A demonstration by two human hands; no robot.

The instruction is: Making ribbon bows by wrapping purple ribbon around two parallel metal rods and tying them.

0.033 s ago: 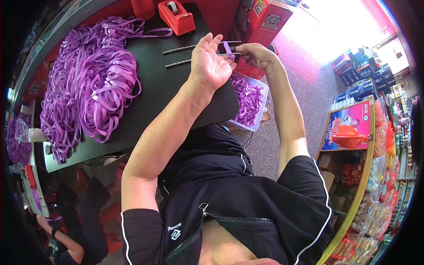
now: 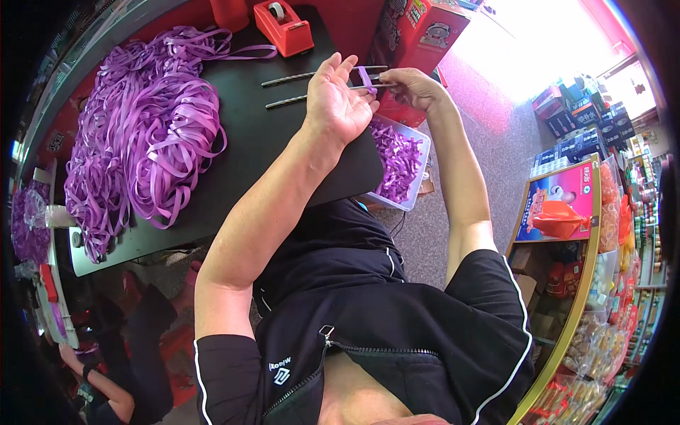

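Two thin, dark twisted metal rods [image 2: 287, 79] stick out level past the right side of the black table. A short loop of purple ribbon [image 2: 365, 79] spans both rods close to their right ends. My left hand [image 2: 338, 106] lies palm up over the rods, its fingers spread and just left of the ribbon; it partly covers the rods. On the other side, my right hand [image 2: 416, 88] pinches a thin metal tool [image 2: 383, 81] whose tip points at the ribbon. Its kind is too small to make out. Below, a clear plastic box [image 2: 425, 157] holds short purple ribbon pieces [image 2: 397, 161].
A big tangled heap of purple ribbon [image 2: 152, 134] covers the left of the black table [image 2: 248, 142]. A red tape dispenser [image 2: 285, 30] stands at its back. Shop shelves and a gold-edged display case [image 2: 591, 255] line the right. Another person's arm [image 2: 106, 389] shows at lower left.
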